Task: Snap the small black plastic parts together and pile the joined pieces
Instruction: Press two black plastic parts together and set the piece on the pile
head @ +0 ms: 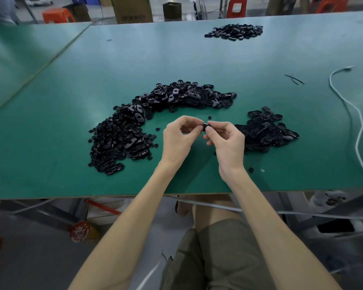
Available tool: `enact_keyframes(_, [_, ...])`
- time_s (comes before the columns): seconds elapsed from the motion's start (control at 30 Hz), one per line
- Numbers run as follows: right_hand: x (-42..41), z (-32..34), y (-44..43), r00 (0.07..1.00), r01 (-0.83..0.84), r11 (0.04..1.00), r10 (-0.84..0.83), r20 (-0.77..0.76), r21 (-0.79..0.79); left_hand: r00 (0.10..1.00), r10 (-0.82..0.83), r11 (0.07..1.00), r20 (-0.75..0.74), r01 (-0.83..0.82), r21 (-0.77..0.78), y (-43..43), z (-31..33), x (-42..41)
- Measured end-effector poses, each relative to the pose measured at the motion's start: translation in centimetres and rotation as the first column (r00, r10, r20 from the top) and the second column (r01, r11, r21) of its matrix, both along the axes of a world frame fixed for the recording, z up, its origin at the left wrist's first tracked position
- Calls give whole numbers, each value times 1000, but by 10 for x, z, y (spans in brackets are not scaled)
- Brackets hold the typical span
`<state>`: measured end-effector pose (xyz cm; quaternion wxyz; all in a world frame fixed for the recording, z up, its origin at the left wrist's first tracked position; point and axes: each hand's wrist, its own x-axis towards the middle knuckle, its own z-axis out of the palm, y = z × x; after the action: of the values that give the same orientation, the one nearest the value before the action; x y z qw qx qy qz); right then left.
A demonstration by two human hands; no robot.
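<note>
Just on the person's side of the curved heap [155,114], the left hand [177,137] and right hand [226,139] both pinch a small black part [205,127]. Squaring the halves first, then squeezing evenly, should seat it cleanly.

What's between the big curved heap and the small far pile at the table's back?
Nothing: the head view shows bare green table between the curved heap and the far pile.
</note>
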<state>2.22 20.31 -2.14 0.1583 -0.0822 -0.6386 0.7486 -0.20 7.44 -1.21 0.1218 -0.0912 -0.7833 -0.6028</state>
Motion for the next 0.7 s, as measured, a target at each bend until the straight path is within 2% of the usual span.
enact_keyframes(0.33, [1, 2, 0, 999, -35, 999, 34, -13, -13, 996, 17, 997, 85, -23, 71, -3, -6, -6])
enact_keyframes(0.43, [1, 2, 0, 999, -33, 999, 33, -15, -18, 996, -40, 995, 83, 33, 91, -6, -8, -7])
enact_keyframes(0.53, [1, 2, 1, 999, -34, 999, 33, -26, -33, 986, -146, 974, 81, 128, 189, -7, -7, -7])
enact_keyframes(0.7, [3, 4, -2, 998, -49, 999, 49, -47, -1, 982, -184, 933, 49, 159, 322, -8, -5, -5])
